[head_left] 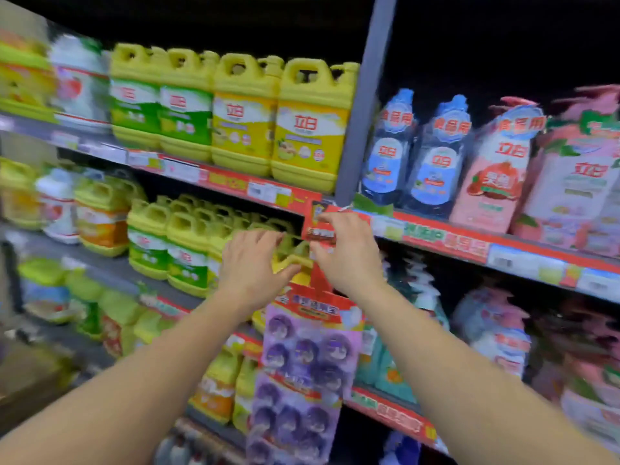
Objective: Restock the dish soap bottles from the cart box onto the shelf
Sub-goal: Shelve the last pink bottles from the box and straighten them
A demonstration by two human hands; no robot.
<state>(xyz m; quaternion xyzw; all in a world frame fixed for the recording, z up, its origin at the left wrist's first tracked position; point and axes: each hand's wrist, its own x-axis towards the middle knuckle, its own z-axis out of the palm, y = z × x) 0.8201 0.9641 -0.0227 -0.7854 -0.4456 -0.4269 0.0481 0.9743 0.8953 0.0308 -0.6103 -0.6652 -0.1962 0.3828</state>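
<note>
Yellow dish soap bottles (188, 250) with green labels stand in rows on the middle shelf (100, 263). My left hand (251, 263) reaches into that row, with its thumb under the handle of a yellow bottle (293, 260) and its fingers spread over the bottle's top. My right hand (345, 253) is just to its right and pinches a red hanging card (318, 226) that is clipped to the shelf edge above. The body of the bottle is hidden behind a hanging strip. The cart box is out of view.
A hanging strip of purple blister packs (302, 364) dangles in front of the lower shelves below my hands. Larger yellow jugs (308, 129) fill the upper shelf. Right of the grey upright (365, 95) stand blue and pink bottles (436, 152). Red price rails edge each shelf.
</note>
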